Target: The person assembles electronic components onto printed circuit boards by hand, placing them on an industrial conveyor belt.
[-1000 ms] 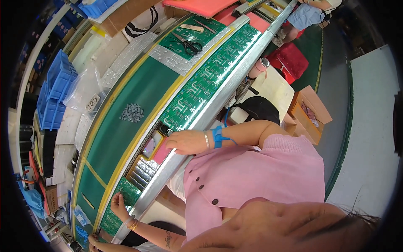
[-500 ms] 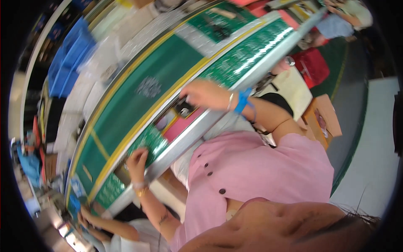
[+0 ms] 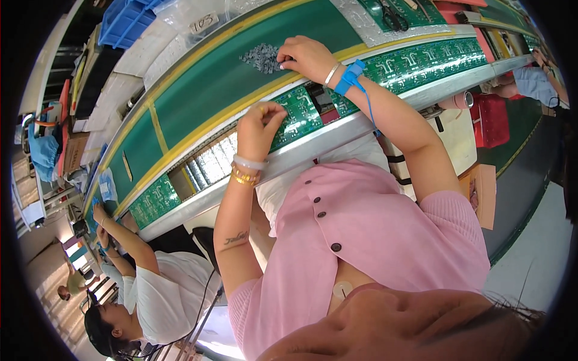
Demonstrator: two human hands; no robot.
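Observation:
My right hand (image 3: 308,59), with a blue wrist strap (image 3: 350,78), reaches to the edge of a pile of small grey components (image 3: 261,58) on the green work surface. Its thumb and fingers are drawn together; whatever is between them is too small to make out. My left hand (image 3: 257,133), wearing gold and pale bracelets, hovers at the left end of a green circuit board (image 3: 296,114) in the rail track. Thumb and forefinger are pinched over that board, and anything they hold is hidden.
More circuit boards (image 3: 415,63) line the track to the right, with another board (image 3: 155,198) at the left. A metal rail (image 3: 355,129) runs along the near edge. Scissors (image 3: 394,19) and blue bins (image 3: 129,21) lie beyond. A person in white (image 3: 171,295) works at my left.
My right hand has moved from over the track to the grey component pile. My left hand has come up to the circuit board. The whole view has shifted and sharpened.

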